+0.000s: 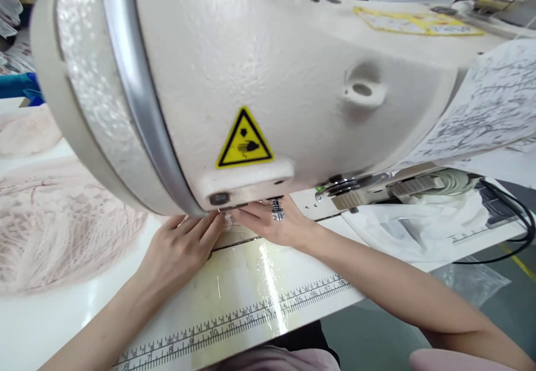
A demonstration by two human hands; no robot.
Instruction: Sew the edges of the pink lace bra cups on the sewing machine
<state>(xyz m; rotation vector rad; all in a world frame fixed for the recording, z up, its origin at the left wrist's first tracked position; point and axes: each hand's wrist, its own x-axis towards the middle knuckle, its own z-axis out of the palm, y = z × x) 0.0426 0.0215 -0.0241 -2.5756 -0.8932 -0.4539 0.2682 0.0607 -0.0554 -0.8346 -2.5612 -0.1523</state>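
Observation:
The cream sewing machine head [293, 80] fills the upper view and hides my fingertips. My left hand [182, 245] lies on the machine bed to the left of the needle area, fingers stretched forward and close together. From the other side my right hand [280, 223] reaches in, its fingers extended flat to the left. A little sheer, lace-like fabric [228, 220] shows between the two hands, near both. How far it runs under the fingers is hidden, as are the needle and presser foot.
Sheer pinkish fabric [62, 231] spreads over the table on the left. A printed ruler strip [234, 326] runs along the front edge. White cloth [377, 228] and a black cable [515, 248] are at the right. Scribbled paper [489, 103] hangs on the machine.

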